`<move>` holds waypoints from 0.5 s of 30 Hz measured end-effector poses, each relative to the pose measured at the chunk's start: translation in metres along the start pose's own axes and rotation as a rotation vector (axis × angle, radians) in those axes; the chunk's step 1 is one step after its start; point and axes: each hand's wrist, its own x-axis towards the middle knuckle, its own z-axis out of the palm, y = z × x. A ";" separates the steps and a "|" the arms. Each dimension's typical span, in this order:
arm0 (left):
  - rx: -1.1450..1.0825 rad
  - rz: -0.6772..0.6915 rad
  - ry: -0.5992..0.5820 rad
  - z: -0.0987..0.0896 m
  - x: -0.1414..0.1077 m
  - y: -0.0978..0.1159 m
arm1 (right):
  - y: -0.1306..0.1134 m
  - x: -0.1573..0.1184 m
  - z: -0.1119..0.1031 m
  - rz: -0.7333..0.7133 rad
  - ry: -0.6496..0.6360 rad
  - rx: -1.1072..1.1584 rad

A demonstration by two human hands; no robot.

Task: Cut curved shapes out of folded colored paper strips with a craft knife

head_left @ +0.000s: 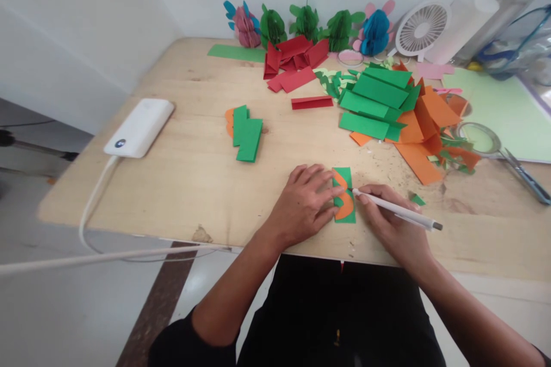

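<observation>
Left hand (pixel 305 205) pins, right hand (pixel 398 228) draws: an orange cutout (pixel 344 210) on green paper (pixel 352 219)

Towards the left edge of the surface (pixel 181 189), a power bank (pixel 140 126) lies well apart from the work. Further right, well back from the front edge, two folded green pieces (pixel 249 140) overlap, a scalloped orange piece (pixel 229 123) showing beside them.

The left hand reaches in over the front edge, palm down and fingers spread. Its grip is open, clasping nothing; the fingertips press on the orange cutout and green paper, near the front edge. The step looks like tracing round the cutout. Pressure should be firm and spread over both lobes, with fingertips drawn clear of the outline wherever the line must run.

At the notch on the cutout's right side is the tip of a white pen (pixel 400 210); whether it touches paper, I cannot tell. The notch probably calls for most care: the point should hug the orange edge, turning in and out slowly so the cutout does not slip.

The right hand rests on its side by the paper's right edge, its grip closed round the pen close to the tip. The pen slants low, back end towards the right. A more upright pen would likely follow the edge more closely.
</observation>
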 end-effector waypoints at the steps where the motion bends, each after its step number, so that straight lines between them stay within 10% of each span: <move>1: -0.002 0.001 -0.001 0.000 0.000 0.000 | 0.000 -0.001 0.000 0.000 -0.002 0.006; 15: -0.006 0.007 0.012 0.000 0.000 0.000 | 0.003 0.004 -0.002 0.045 0.046 0.007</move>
